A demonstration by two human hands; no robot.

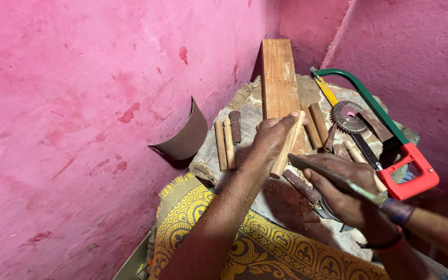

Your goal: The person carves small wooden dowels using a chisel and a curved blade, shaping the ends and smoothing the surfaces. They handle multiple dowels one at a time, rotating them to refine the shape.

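My left hand (pixel 268 142) grips a light wooden dowel (pixel 288 148), held slanted above a round wooden work block (pixel 245 103). My right hand (pixel 346 194) is closed on a flat metal file (pixel 338 179) whose tip lies against the dowel's lower end. Sawdust covers the block below both hands.
A flat wooden plank (pixel 278 78) lies across the block. A green and red hacksaw (pixel 390 135), a toothed round saw blade (pixel 349 116) and several short wooden sticks (pixel 225 145) lie around it. A curled sheet of sandpaper (pixel 182 137) leans on the pink wall. Yellow patterned cloth (pixel 265 249) covers my lap.
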